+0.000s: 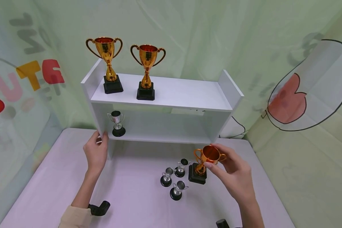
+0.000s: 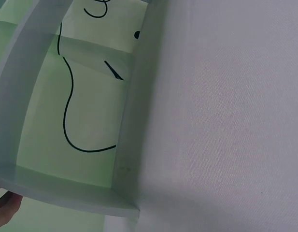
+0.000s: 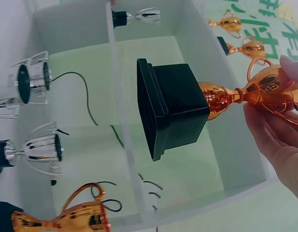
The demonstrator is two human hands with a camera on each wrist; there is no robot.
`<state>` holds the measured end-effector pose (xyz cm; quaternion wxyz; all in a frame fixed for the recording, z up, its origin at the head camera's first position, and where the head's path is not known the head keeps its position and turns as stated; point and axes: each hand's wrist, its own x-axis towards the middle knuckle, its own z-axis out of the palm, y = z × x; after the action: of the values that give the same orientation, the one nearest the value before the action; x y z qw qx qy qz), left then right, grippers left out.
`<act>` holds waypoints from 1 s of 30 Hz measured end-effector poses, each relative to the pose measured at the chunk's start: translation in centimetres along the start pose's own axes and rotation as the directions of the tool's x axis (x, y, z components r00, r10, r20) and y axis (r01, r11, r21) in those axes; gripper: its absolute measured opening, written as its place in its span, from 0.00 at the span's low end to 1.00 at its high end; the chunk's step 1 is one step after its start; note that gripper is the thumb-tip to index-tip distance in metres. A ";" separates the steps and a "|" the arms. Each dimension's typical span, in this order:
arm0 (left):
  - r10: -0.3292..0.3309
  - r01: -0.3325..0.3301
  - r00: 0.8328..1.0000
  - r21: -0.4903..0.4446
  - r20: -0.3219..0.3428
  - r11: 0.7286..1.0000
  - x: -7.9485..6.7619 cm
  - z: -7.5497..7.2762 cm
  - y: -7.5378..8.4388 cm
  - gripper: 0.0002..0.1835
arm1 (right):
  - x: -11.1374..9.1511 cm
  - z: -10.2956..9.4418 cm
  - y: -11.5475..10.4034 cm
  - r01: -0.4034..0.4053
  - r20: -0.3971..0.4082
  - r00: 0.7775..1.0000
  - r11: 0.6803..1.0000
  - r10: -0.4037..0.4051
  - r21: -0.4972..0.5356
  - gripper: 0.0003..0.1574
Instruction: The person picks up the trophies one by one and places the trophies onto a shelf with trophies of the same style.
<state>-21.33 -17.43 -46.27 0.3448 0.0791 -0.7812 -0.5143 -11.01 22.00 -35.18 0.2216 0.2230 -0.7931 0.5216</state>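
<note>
My right hand (image 1: 236, 171) pinches the cup of a gold two-handled trophy (image 1: 211, 154) with a square black base; in the right wrist view this trophy (image 3: 180, 104) shows its base clear in front of the shelf. My left hand (image 1: 96, 152) grips the left side panel of the white shelf unit (image 1: 159, 137) low down, its fingers (image 2: 7, 209) at the panel's edge in the left wrist view. Beside the held trophy stand three small silver trophies, among them a front one (image 1: 178, 190). Another gold trophy (image 3: 86, 215) appears low in the right wrist view.
Two gold trophies, a left one (image 1: 106, 60) and a right one (image 1: 146, 69), stand on the top shelf. A small silver trophy (image 1: 117, 123) occupies the left end of the lower shelf. Pale cloth covers the table (image 1: 136, 196), and a green curtain (image 1: 188, 38) hangs behind.
</note>
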 end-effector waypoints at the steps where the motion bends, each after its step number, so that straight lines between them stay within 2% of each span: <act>1: 0.000 0.000 1.000 0.003 -0.001 1.000 0.0 0.0 0.0 0.14 | 0.2 0.0 -0.2 -0.002 -0.001 1.000 1.000 0.002 0.004 0.39; 5: 0.003 -0.003 1.000 0.007 -0.006 1.000 0.1 0.0 0.1 0.14 | 1.0 0.0 -0.7 -0.016 0.003 1.000 0.999 0.016 0.038 0.39; 11: 0.006 -0.006 1.000 0.003 -0.007 1.000 0.1 0.0 0.0 0.14 | 2.0 0.4 -1.2 0.006 0.031 1.000 1.000 -0.006 0.018 0.37; 23: 0.002 -0.002 1.000 -0.012 -0.001 1.000 -0.1 0.0 0.0 0.15 | 3.9 1.4 -2.1 0.087 0.040 0.995 0.994 -0.090 0.074 0.38; 30: 0.000 0.000 1.000 -0.004 -0.004 1.000 0.0 0.0 0.0 0.14 | 4.9 1.6 -2.7 0.109 0.043 0.993 0.992 -0.112 0.067 0.38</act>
<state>-21.36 -17.39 -46.27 0.3466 0.0793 -0.7795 -0.5157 -13.60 18.97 -30.92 0.2242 0.2858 -0.7673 0.5285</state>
